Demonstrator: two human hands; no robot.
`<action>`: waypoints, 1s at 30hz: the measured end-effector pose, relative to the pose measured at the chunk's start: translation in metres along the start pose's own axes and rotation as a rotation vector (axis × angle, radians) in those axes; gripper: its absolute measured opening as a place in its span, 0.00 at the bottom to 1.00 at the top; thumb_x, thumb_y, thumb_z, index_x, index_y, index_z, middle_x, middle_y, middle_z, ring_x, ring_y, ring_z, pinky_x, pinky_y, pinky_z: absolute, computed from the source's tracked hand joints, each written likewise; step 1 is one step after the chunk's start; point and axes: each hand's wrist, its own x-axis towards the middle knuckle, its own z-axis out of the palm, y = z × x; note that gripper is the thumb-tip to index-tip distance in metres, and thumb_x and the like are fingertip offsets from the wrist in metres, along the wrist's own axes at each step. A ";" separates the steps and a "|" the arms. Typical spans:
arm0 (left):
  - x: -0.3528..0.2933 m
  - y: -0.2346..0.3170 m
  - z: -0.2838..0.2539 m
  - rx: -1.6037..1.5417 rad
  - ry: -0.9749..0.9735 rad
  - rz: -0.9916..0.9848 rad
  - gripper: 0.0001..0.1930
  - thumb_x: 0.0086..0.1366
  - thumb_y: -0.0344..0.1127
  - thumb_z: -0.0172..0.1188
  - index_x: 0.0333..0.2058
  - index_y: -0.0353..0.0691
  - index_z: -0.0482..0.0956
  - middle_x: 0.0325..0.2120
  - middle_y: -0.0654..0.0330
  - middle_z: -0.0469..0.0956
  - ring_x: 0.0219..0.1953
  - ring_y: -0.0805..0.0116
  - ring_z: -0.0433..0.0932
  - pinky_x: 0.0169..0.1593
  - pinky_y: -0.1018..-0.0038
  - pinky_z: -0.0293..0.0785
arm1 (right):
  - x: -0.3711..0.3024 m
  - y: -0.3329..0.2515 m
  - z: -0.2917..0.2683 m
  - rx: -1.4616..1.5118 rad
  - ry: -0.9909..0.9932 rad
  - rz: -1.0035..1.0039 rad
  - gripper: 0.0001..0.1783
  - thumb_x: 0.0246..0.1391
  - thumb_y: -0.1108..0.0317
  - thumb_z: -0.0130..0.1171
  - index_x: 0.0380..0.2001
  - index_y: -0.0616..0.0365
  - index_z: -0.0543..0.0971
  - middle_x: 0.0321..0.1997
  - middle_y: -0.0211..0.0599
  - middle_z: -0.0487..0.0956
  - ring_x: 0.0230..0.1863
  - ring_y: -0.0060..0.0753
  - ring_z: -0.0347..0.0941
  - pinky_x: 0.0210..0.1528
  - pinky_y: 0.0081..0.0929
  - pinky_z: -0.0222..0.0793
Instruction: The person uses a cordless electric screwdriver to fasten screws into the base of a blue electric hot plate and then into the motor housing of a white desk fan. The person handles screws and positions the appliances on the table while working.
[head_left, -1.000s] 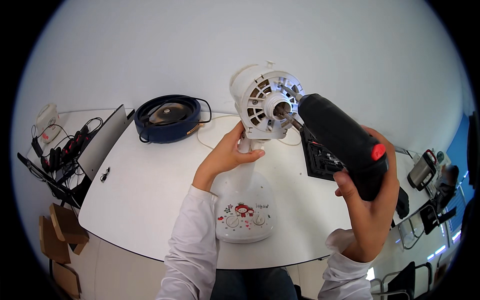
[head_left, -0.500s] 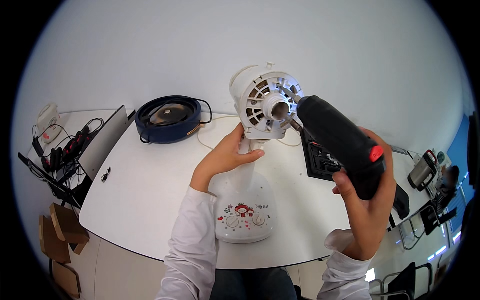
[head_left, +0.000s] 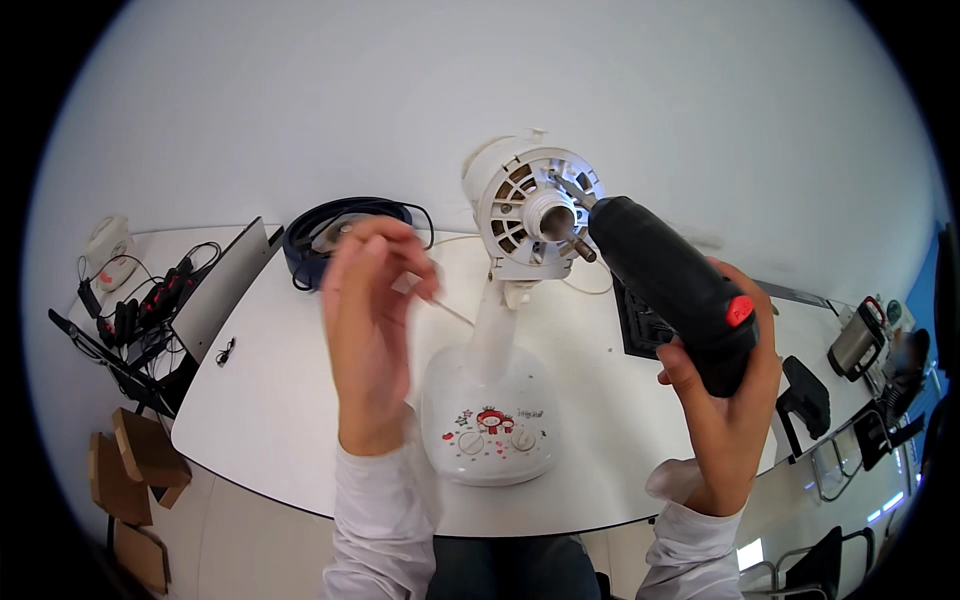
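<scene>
A white table fan (head_left: 490, 345) stands upright, its round vented motor housing (head_left: 508, 240) bare of blades and grille. My right hand (head_left: 735, 385) is wrapped round a black cordless screwdriver (head_left: 660, 285) with a red button. The bit of this screwdriver points at the upper part of the housing's face, near a slot beside the central collar; exact contact is hard to see. My left hand (head_left: 375, 320) is raised left of the fan's neck, apart from it. Blurred by motion, its fingers are loosely curled and apart, with nothing visible in them.
Behind my left hand lies a dark blue round appliance (head_left: 305, 235) with a black handle. An open black tool case (head_left: 640, 320) sits right of the fan, partly behind the screwdriver. A small dark cable piece (head_left: 226, 352) lies at the table's left; cardboard boxes (head_left: 150, 450) stand below.
My left hand has let go of the fan's neck and moved left and up. The screwdriver stays at the motor housing in my right hand. The whole view has shifted slightly.
</scene>
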 end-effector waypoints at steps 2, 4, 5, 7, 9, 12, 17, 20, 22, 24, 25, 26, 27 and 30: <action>-0.009 -0.010 -0.001 -0.690 -0.488 -0.208 0.21 0.67 0.42 0.42 0.50 0.31 0.69 0.47 0.51 0.73 0.53 0.58 0.69 0.56 0.63 0.63 | 0.000 -0.002 0.003 0.041 -0.011 0.004 0.31 0.43 0.68 0.67 0.52 0.58 0.68 0.38 0.45 0.77 0.33 0.37 0.77 0.37 0.24 0.71; -0.024 -0.022 0.037 -0.797 -0.232 -0.502 0.24 0.68 0.43 0.37 0.54 0.28 0.64 0.51 0.47 0.69 0.57 0.53 0.65 0.61 0.59 0.58 | 0.001 -0.002 0.000 0.048 -0.022 0.019 0.31 0.43 0.68 0.67 0.52 0.58 0.68 0.38 0.45 0.77 0.33 0.37 0.77 0.37 0.24 0.70; -0.023 -0.025 0.048 -0.808 -0.193 -0.594 0.26 0.68 0.42 0.36 0.56 0.26 0.59 0.54 0.45 0.65 0.59 0.51 0.61 0.63 0.58 0.55 | 0.001 -0.001 0.000 0.048 -0.019 0.006 0.31 0.43 0.68 0.67 0.52 0.58 0.68 0.38 0.45 0.78 0.33 0.37 0.77 0.37 0.24 0.70; -0.016 -0.030 0.061 -0.876 -0.158 -0.665 0.28 0.69 0.42 0.35 0.58 0.23 0.53 0.58 0.41 0.59 0.62 0.48 0.56 0.66 0.57 0.50 | 0.002 0.001 -0.001 0.044 -0.014 -0.027 0.31 0.43 0.68 0.67 0.52 0.58 0.68 0.38 0.45 0.78 0.34 0.36 0.77 0.37 0.24 0.70; -0.007 -0.035 0.068 -0.985 -0.159 -0.633 0.29 0.69 0.41 0.34 0.59 0.21 0.48 0.59 0.40 0.54 0.64 0.47 0.52 0.67 0.57 0.46 | 0.001 0.002 -0.003 0.063 -0.018 -0.024 0.31 0.43 0.68 0.67 0.52 0.58 0.68 0.38 0.45 0.78 0.34 0.36 0.77 0.37 0.24 0.70; 0.005 -0.038 0.076 -1.154 -0.056 -0.627 0.28 0.70 0.43 0.31 0.58 0.22 0.49 0.54 0.41 0.61 0.61 0.48 0.58 0.66 0.59 0.51 | 0.000 -0.001 -0.005 0.080 -0.025 -0.003 0.31 0.43 0.69 0.68 0.52 0.58 0.68 0.39 0.45 0.78 0.35 0.36 0.77 0.38 0.24 0.70; 0.010 -0.036 0.080 -1.307 0.035 -0.595 0.25 0.71 0.41 0.28 0.55 0.23 0.52 0.53 0.42 0.61 0.59 0.50 0.59 0.66 0.58 0.52 | -0.004 0.003 -0.011 0.098 -0.023 -0.004 0.31 0.42 0.69 0.68 0.51 0.58 0.68 0.39 0.44 0.78 0.34 0.36 0.77 0.38 0.24 0.70; 0.011 -0.034 0.080 -1.292 0.013 -0.592 0.24 0.71 0.41 0.27 0.54 0.23 0.53 0.53 0.44 0.61 0.59 0.50 0.59 0.66 0.58 0.52 | -0.001 0.002 -0.011 0.089 -0.022 -0.011 0.31 0.42 0.69 0.68 0.51 0.58 0.69 0.38 0.43 0.78 0.33 0.36 0.77 0.37 0.24 0.70; 0.012 -0.030 0.079 -1.286 0.024 -0.601 0.24 0.71 0.41 0.27 0.55 0.24 0.53 0.53 0.45 0.61 0.60 0.51 0.58 0.66 0.58 0.52 | 0.003 0.001 -0.008 0.093 -0.028 -0.007 0.30 0.42 0.69 0.68 0.51 0.57 0.69 0.38 0.43 0.77 0.33 0.36 0.76 0.37 0.24 0.70; 0.013 -0.027 0.083 -1.288 0.071 -0.623 0.25 0.71 0.41 0.27 0.56 0.25 0.52 0.54 0.45 0.60 0.60 0.51 0.58 0.66 0.58 0.52 | 0.007 0.002 -0.005 0.094 -0.023 0.002 0.30 0.42 0.69 0.68 0.50 0.57 0.69 0.38 0.43 0.77 0.34 0.36 0.76 0.37 0.24 0.70; 0.013 -0.027 0.083 -1.290 0.093 -0.632 0.25 0.71 0.42 0.27 0.56 0.25 0.52 0.54 0.46 0.60 0.60 0.51 0.58 0.66 0.58 0.52 | 0.008 0.002 -0.003 0.094 -0.020 0.005 0.30 0.42 0.69 0.68 0.50 0.57 0.69 0.38 0.43 0.77 0.34 0.35 0.76 0.37 0.24 0.70; 0.013 -0.028 0.083 -1.293 0.089 -0.632 0.25 0.71 0.42 0.27 0.57 0.26 0.52 0.55 0.46 0.60 0.60 0.52 0.58 0.66 0.58 0.52 | 0.010 0.001 -0.003 0.088 -0.026 0.020 0.30 0.41 0.69 0.68 0.50 0.57 0.69 0.38 0.43 0.77 0.34 0.35 0.76 0.38 0.24 0.70; 0.014 -0.029 0.081 -1.295 0.085 -0.631 0.25 0.71 0.42 0.27 0.57 0.26 0.51 0.55 0.46 0.60 0.61 0.52 0.58 0.66 0.58 0.52 | 0.011 0.000 -0.002 0.084 -0.032 0.034 0.30 0.41 0.69 0.68 0.50 0.57 0.69 0.38 0.43 0.77 0.34 0.35 0.76 0.38 0.24 0.70; 0.014 -0.029 0.080 -1.294 0.088 -0.636 0.25 0.71 0.41 0.27 0.57 0.26 0.52 0.54 0.46 0.61 0.60 0.53 0.58 0.66 0.58 0.52 | 0.011 0.001 -0.003 0.076 -0.042 0.035 0.30 0.41 0.70 0.68 0.50 0.56 0.69 0.38 0.42 0.78 0.34 0.35 0.76 0.38 0.24 0.70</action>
